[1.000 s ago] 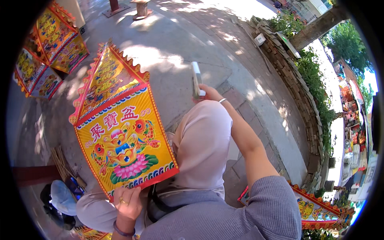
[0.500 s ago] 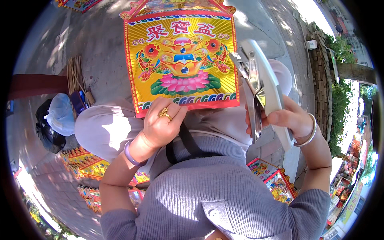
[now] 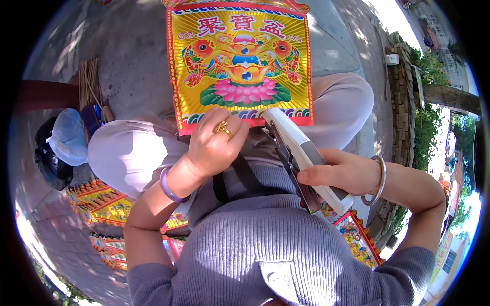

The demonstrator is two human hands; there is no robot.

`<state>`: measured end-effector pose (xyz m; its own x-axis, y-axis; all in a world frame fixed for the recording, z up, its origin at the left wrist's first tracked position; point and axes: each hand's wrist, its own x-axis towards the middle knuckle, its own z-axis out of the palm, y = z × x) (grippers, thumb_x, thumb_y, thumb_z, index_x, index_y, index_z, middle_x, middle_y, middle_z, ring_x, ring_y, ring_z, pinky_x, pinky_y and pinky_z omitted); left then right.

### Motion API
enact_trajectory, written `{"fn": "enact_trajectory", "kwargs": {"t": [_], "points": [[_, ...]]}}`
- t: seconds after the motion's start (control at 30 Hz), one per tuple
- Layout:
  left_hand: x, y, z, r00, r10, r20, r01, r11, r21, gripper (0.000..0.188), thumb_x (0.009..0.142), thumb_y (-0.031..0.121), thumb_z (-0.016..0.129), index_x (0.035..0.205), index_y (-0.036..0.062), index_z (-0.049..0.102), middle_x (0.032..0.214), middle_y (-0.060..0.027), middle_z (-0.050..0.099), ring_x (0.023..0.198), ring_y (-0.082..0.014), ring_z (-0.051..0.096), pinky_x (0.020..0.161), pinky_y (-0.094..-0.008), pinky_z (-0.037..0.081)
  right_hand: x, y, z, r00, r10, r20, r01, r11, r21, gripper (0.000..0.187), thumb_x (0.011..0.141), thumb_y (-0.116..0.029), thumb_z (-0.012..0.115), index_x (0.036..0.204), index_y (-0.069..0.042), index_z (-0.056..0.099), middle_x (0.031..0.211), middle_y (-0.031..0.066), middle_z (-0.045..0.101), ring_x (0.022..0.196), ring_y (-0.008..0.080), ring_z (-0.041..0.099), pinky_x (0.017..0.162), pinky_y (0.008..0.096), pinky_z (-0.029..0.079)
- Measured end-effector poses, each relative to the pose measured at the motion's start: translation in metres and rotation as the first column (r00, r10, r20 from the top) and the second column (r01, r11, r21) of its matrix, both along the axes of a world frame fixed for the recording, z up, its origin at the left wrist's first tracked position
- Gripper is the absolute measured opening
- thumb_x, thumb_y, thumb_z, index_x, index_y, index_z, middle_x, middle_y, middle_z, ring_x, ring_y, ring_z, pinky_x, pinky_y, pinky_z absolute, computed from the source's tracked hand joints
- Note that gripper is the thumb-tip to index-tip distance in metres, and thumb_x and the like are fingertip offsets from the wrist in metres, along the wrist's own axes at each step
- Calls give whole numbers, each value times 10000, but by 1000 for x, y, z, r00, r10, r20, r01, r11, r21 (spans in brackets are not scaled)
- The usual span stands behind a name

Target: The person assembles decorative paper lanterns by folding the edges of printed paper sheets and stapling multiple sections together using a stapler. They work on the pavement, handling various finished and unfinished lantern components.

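A golden printed paper panel (image 3: 245, 56) with a red border, two fish and a pink lotus stands in front of me over my lap. Its lower edge is pinched in the curled fingers of my left hand (image 3: 217, 143), which wears a gold ring; the fingertips are partly hidden. My right hand (image 3: 339, 173), with a silver bangle at the wrist, is wrapped around a white and metal stapler (image 3: 293, 131). The stapler's front end reaches the panel's bottom edge, right of my left hand. Whether its jaws press on the paper I cannot tell.
Similar colourful printed pieces (image 3: 109, 206) lie on the ground at my left, with another (image 3: 357, 239) at my right. A pale blue bag (image 3: 71, 136), a black bag (image 3: 48, 153) and thin sticks (image 3: 92, 84) are beyond my left knee. A stacked-brick edge (image 3: 400, 112) runs along the right.
My right hand has brought the stapler left and down, tilting its front end to the panel's lower edge. My left hand and the panel have shifted slightly right and the panel sits higher.
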<state>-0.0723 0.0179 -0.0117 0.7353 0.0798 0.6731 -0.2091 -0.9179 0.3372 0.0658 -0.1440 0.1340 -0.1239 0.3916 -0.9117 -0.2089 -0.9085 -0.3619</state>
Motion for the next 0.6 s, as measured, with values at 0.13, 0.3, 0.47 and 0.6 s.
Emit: {"fn": "enact_trajectory", "kwargs": {"t": [0.13,0.3,0.47,0.6], "points": [[0,1,-3,1000,0,29,0,1000,10,122,562,84,565,637,28,485,641,-66,393,641,-224,475,579,-331,421,-4,6,-5,998,-47,-51,44,997,-64,439,842,-373,582,943,54,556,764,91,585,633,140,575,550,273,461],[-2,1,-3,1000,-15,10,15,1000,0,122,573,95,565,653,27,504,664,-67,424,666,-228,488,603,-336,436,-9,16,-9,998,-58,-33,56,997,-45,476,840,-379,578,957,80,540,754,98,579,625,149,579,528,289,474],[-4,-1,2,1000,-21,-9,21,999,-46,168,581,6,604,748,-8,604,689,-79,491,669,-247,515,612,-347,448,-12,24,-12,996,-81,-20,80,995,-53,477,841,-378,572,968,81,544,773,101,576,626,151,577,527,295,478],[-4,-1,-1,1000,-21,6,21,999,-39,163,581,12,605,743,-8,601,690,-77,492,669,-245,518,611,-349,449,-16,25,-13,995,-101,5,101,994,-51,481,842,-383,569,967,81,554,787,93,570,629,139,563,536,283,461]]}}
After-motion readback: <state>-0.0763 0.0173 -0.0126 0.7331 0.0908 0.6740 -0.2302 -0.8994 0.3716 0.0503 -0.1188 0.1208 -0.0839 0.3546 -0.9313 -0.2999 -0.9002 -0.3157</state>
